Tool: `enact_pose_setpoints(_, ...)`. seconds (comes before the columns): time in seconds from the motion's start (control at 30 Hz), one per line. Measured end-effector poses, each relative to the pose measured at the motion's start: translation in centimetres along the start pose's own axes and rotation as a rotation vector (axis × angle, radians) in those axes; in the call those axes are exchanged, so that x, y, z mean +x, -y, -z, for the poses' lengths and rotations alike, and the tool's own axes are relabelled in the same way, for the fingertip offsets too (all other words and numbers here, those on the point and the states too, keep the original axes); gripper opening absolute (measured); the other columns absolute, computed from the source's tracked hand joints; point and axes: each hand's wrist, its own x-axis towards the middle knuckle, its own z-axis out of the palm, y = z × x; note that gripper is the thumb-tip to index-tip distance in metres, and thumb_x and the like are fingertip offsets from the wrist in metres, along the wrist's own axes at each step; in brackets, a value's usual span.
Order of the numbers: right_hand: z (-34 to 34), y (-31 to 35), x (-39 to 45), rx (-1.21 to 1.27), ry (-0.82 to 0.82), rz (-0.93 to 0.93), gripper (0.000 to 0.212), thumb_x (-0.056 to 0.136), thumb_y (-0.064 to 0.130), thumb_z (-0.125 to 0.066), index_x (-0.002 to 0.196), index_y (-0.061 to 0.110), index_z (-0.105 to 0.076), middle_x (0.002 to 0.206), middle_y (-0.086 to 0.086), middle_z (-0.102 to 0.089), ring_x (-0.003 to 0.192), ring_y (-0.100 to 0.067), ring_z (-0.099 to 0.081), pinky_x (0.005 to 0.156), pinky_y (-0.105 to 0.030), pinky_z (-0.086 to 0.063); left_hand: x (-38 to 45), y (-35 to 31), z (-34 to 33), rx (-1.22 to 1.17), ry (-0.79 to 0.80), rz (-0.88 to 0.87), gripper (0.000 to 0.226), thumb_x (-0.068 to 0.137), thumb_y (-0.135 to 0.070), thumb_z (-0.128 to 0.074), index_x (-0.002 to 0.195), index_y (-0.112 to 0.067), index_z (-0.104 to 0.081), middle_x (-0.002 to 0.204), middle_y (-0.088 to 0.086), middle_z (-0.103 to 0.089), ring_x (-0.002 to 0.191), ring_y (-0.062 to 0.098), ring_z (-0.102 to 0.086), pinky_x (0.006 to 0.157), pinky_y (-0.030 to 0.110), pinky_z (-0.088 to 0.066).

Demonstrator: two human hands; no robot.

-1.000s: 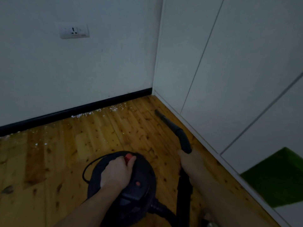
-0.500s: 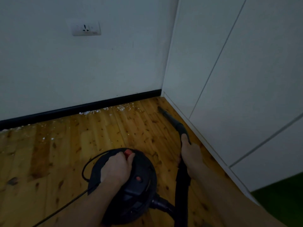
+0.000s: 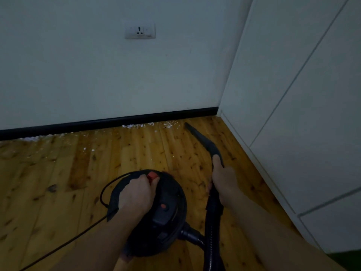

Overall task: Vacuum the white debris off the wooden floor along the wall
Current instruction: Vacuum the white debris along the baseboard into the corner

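Floor (image 3: 58, 182) of knotty yellow-brown wooden planks, dim light, room corner in view. Landmark is the black baseboard (image 3: 109, 122), which runs along the foot of the white wall (image 3: 78, 75). White debris (image 3: 136, 126) lies in a thin line touching the baseboard, thickest near its right half, with another patch at its far left end (image 3: 31, 138) and loose specks (image 3: 91, 149) scattered on the planks just in front of it. Socket (image 3: 140, 31) sits on the wall well above the baseboard. White cabinet panels (image 3: 293, 94) meet the baseboard's right end and form the corner.

Round black vacuum (image 3: 156, 212) stands on the floor well in front of the baseboard, red switch (image 3: 152, 176) on top at the side facing the baseboard, small red dot (image 3: 163, 206) farther back. Left hand (image 3: 136, 194) curls over the top of the vacuum and grips it, fingertips at the red switch. Black cord (image 3: 78, 235) trails from the vacuum away from the baseboard to the bottom left edge.

Right hand (image 3: 222, 180) wraps around the black hose handle (image 3: 214, 151) and holds it. Nozzle (image 3: 192, 130) points toward the baseboard, tip close to its right end, just beside the specks there; cannot tell if the tip touches the floor. Ribbed hose (image 3: 211, 231) loops back to the vacuum.
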Motion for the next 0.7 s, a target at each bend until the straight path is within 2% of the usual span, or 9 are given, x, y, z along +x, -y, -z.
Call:
enact_pose_setpoints(0.07, -0.5, 0.2, -0.4, 0.011, 0.027, -0.012, 0.068, 0.096, 0.076, -0.045, 0.081, 0.01, -0.057, 0.055, -0.011, -0.059, 0.052, -0.026, -0.058, 0.059, -0.037, -0.053, 0.1, 1.0, 0.5, 0.009, -0.003, 0.027, 0.049, 0.104, -0.063, -0.037, 0.091, -0.019, -0.054, 0.096, 0.006, -0.068, 0.084, 0.028, -0.065, 0.067, 0.037, -0.044)
enact_pose_setpoints(0.13, -1.1, 0.1, -0.5, 0.007, 0.029, -0.016, 0.063, 0.102, 0.065, -0.045, 0.077, 0.008, -0.056, 0.047, -0.009, -0.054, 0.045, -0.024, -0.053, 0.056, -0.035, -0.048, 0.0, 1.9, 0.9, 0.015, -0.003, 0.041, 0.048, 0.104, -0.063, -0.038, 0.092, -0.019, -0.054, 0.098, 0.007, -0.068, 0.088, 0.029, -0.066, 0.068, 0.037, -0.045)
enact_pose_setpoints(0.27, -2.7, 0.1, -1.6, 0.008, 0.038, 0.012, 0.062, 0.103, 0.062, -0.045, 0.075, 0.008, -0.057, 0.05, -0.009, -0.054, 0.045, -0.025, -0.053, 0.053, -0.035, -0.049, -0.3, 3.1, 1.6, 0.022, 0.003, 0.063, 0.046, 0.105, -0.061, -0.039, 0.092, -0.02, -0.053, 0.099, 0.007, -0.068, 0.091, 0.03, -0.067, 0.068, 0.037, -0.044)
enact_pose_setpoints(0.43, -4.7, 0.1, -2.6, -0.007, 0.058, 0.031, 0.067, 0.103, 0.062, -0.046, 0.068, 0.007, -0.057, 0.05, -0.009, -0.054, 0.049, -0.026, -0.054, 0.058, -0.039, -0.05, -0.4, 5.0, 2.2, 0.019, -0.01, 0.072, 0.045, 0.105, -0.061, -0.04, 0.091, -0.02, -0.052, 0.098, 0.008, -0.068, 0.09, 0.031, -0.067, 0.068, 0.037, -0.044)
enact_pose_setpoints(0.6, -7.0, 0.1, -3.6, -0.023, 0.088, 0.049, 0.063, 0.101, 0.064, -0.047, 0.089, 0.004, -0.063, 0.052, -0.008, -0.057, 0.052, -0.028, -0.058, 0.06, -0.041, -0.054, -0.8, 7.4, 3.4, 0.017, -0.027, 0.094, 0.046, 0.104, -0.062, -0.04, 0.092, -0.019, -0.055, 0.093, 0.005, -0.065, 0.088, 0.029, -0.066, 0.068, 0.037, -0.044)
enact_pose_setpoints(0.7, -8.4, 0.2, -4.5, -0.031, 0.102, 0.07, 0.064, 0.103, 0.061, -0.047, 0.071, 0.006, -0.059, 0.051, -0.01, -0.055, 0.049, -0.028, -0.055, 0.06, -0.042, -0.055, -0.9, 8.8, 4.1, 0.021, -0.036, 0.087, 0.047, 0.104, -0.062, -0.04, 0.092, -0.019, -0.054, 0.097, 0.006, -0.067, 0.09, 0.03, -0.067, 0.068, 0.037, -0.044)
